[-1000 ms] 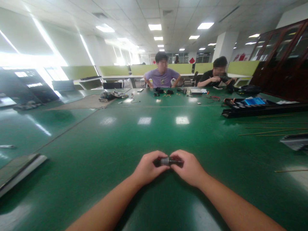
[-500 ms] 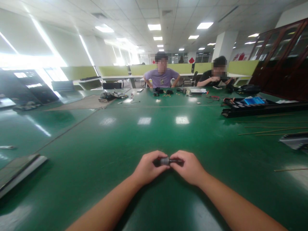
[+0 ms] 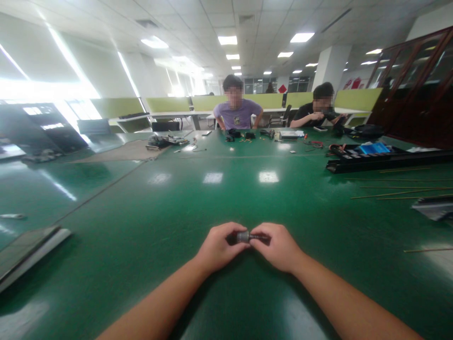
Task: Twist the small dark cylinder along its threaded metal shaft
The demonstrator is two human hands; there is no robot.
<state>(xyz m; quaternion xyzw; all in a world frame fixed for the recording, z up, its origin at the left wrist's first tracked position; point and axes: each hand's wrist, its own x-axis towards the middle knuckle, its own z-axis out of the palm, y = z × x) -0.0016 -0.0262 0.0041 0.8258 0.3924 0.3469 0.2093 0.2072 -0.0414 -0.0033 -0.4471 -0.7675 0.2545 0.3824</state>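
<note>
Just above the near part of the green table, a short grey metal cylinder (image 3: pixel 243 236) that looks like a small drill chuck lies level between my hands. My left hand (image 3: pixel 216 246) is closed on it, thumb below and fingers above. From its right end a thin dark rod (image 3: pixel 255 236), resembling a drill bit, runs into my right hand (image 3: pixel 279 245), which pinches it between thumb and fingers. My fingers cover the cylinder's left end and part of the rod.
The green table (image 3: pixel 170 198) stretches far forward. On the right lie a long black tray (image 3: pixel 382 163) and several thin rods (image 3: pixel 406 189). A flat panel (image 3: pixel 31 252) is at the left. Two people sit across the table, behind small parts and tools.
My hands and the held cylinder and rod stay almost in place. The person in purple across the table has shifted slightly to the left.
</note>
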